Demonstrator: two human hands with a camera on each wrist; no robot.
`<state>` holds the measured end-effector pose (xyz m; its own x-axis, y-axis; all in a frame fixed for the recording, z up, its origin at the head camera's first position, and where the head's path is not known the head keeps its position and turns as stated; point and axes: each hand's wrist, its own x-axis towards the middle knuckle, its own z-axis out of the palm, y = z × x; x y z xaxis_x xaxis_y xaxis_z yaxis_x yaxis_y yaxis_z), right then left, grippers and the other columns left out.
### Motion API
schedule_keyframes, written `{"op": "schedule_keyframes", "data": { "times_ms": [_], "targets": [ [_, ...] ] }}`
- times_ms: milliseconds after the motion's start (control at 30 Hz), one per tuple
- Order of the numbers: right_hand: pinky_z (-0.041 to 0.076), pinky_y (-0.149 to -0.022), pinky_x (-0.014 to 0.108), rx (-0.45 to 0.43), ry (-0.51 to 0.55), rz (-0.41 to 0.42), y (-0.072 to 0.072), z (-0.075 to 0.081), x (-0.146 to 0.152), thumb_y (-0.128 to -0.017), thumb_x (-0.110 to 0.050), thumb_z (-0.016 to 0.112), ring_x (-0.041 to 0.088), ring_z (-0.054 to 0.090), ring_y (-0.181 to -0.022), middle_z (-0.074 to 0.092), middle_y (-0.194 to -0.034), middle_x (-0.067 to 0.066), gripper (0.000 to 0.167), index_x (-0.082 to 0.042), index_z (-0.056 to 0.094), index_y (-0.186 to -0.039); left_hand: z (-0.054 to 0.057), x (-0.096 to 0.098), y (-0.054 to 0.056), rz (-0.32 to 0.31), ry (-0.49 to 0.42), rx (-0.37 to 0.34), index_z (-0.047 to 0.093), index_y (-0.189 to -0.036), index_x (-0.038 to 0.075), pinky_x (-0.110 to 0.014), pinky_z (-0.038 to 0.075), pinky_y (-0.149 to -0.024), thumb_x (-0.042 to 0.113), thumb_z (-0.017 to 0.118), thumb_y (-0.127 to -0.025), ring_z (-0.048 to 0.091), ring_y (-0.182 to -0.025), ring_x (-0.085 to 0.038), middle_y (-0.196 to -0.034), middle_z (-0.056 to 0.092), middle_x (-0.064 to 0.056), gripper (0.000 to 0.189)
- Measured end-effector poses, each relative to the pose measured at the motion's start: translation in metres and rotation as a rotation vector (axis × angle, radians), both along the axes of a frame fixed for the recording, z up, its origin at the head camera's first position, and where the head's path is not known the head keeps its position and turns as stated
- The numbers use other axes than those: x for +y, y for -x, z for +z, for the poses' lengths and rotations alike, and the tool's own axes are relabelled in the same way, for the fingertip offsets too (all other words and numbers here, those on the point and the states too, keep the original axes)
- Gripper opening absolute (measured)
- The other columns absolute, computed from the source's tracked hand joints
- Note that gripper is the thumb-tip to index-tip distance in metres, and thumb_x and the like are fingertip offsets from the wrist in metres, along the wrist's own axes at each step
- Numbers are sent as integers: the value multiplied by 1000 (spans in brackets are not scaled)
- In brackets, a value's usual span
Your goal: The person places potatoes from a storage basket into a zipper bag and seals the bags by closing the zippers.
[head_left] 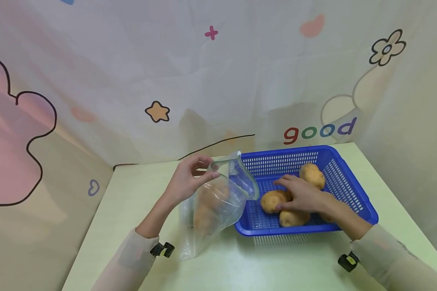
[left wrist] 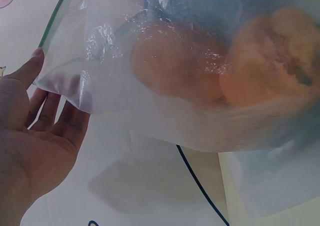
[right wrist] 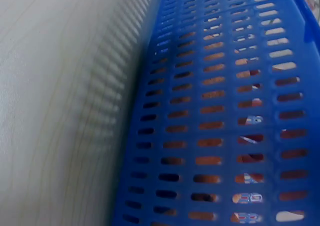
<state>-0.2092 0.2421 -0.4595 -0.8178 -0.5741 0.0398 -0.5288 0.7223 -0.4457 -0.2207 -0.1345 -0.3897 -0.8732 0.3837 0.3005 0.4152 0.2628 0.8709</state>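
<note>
My left hand (head_left: 191,178) pinches the open rim of a clear zip bag (head_left: 229,206) between thumb and fingers. Orange-brown lumps that look like potatoes (left wrist: 172,61) show through the bag's cloudy plastic. Beside the bag stands a blue slotted basket (head_left: 287,232) with several potatoes in it. Over them, inside the basket, my right hand (head_left: 304,194) reaches with thumb and fingers spread. Its thumb touches a potato (head_left: 271,202) at the left, while the fingers extend above that potato's far side. Another potato (head_left: 312,176) lies behind the hand. The right wrist view shows only the basket's outer wall (right wrist: 270,136).
A pale green table (head_left: 131,194) carries the bag and basket. Behind it hangs a printed cloth (head_left: 218,81), close to the basket's far rim. The bag's mouth leans toward the basket's left edge.
</note>
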Motion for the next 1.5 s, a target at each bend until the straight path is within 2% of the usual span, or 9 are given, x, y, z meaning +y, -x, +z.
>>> {"op": "schedule_keyframes", "data": {
  "times_ms": [200, 333, 467, 600, 767, 867, 967, 1267, 1500],
  "targets": [
    [54, -94, 55, 51, -30, 56, 6, 3, -7, -91, -39, 85, 32, 63, -111, 71, -120, 8, 51, -5, 71, -127, 5, -1, 1, 22, 13, 13, 71, -119, 8, -44, 61, -94, 13, 86, -91, 74, -109, -25, -113, 73, -7, 32],
    [54, -92, 53, 34, -31, 38, 4, 3, -7, -90, -40, 86, 29, 62, -109, 71, -117, 4, 47, -9, 74, -123, 6, 0, -1, 16, 26, -5, 71, -119, 9, -42, 61, -94, 14, 86, -91, 74, -109, -24, -113, 73, -6, 32],
    [54, -95, 51, 10, 20, -5, 1, 6, -4, -89, -40, 87, 28, 61, -112, 71, -118, 3, 46, -10, 74, -122, 5, 2, -1, 13, 43, -25, 71, -119, 8, -39, 62, -93, 16, 87, -91, 74, -109, -24, -115, 74, -6, 33],
    [56, -94, 52, 21, 96, -53, 1, 20, 0, -89, -41, 87, 29, 62, -112, 71, -120, 6, 49, -9, 73, -124, 8, 2, -1, 22, 48, -41, 71, -119, 8, -38, 62, -92, 18, 86, -92, 74, -110, -25, -116, 73, -6, 33],
    [57, -95, 54, -23, 218, -130, 7, 49, 4, -92, -42, 85, 29, 64, -112, 70, -126, 9, 55, -7, 69, -132, 11, 2, 0, 28, 61, -64, 71, -119, 11, -37, 63, -91, 19, 86, -92, 74, -109, -25, -116, 73, -5, 32],
    [57, -98, 55, -52, 306, -137, 11, 64, -1, -93, -38, 84, 30, 64, -115, 70, -128, 9, 54, -8, 67, -134, 11, 4, 1, 27, 64, -65, 71, -118, 12, -37, 62, -91, 20, 86, -92, 73, -109, -26, -117, 72, -4, 31],
    [58, -97, 53, -63, 354, -95, 12, 72, -15, -93, -37, 85, 29, 66, -116, 70, -127, 8, 54, -8, 67, -135, 10, 5, 1, 27, 67, -71, 71, -118, 13, -37, 62, -91, 21, 86, -92, 73, -110, -27, -117, 72, -3, 31],
    [60, -97, 50, -14, 460, -1, 17, 72, -60, -89, -30, 90, 27, 67, -114, 71, -127, 7, 53, -8, 68, -132, 11, 5, 3, 21, 80, -76, 71, -118, 13, -38, 62, -92, 22, 87, -92, 73, -111, -25, -117, 73, -3, 32],
    [60, -97, 46, -21, 433, -28, 12, 72, -77, -89, -38, 88, 25, 67, -115, 70, -126, 4, 56, -10, 68, -133, 14, 9, 3, 8, 97, -80, 71, -118, 12, -38, 62, -91, 24, 86, -92, 75, -109, -26, -116, 74, -5, 32]
  ]
}}
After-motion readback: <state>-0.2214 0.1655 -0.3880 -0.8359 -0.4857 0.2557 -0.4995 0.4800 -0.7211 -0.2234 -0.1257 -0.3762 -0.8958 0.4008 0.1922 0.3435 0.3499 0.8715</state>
